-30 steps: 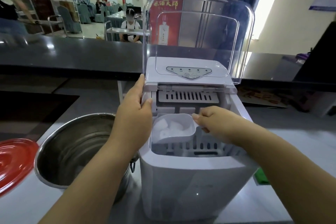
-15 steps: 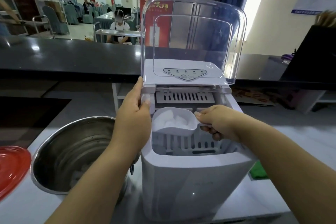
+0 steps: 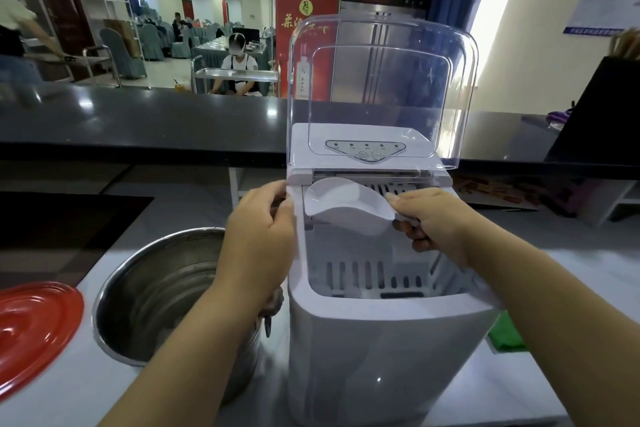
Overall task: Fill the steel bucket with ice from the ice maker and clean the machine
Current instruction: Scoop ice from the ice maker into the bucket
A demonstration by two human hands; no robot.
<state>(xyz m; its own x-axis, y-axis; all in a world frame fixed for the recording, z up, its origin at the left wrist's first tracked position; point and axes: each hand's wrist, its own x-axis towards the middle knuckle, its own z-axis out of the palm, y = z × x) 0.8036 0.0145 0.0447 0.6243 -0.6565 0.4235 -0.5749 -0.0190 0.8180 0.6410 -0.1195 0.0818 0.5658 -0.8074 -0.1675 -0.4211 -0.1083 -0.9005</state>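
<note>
The right hand (image 3: 438, 222) pinches the handle of the white scoop (image 3: 348, 206), held above the ice maker (image 3: 381, 340) bin; the left hand (image 3: 263, 229) grips the machine's left edge. Tipped toward the steel bucket (image 3: 156, 291) at near left, the ice could spill onto the bench (image 3: 86, 388) if swung fast. Half a second ago the scoop sat lower, inside the bin.

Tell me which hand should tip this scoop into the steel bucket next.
The right hand: it already grips the white scoop by its handle above the open ice maker. The left hand holds the machine's upper left edge, nearest the steel bucket, and probably serves best steadying it.
</note>
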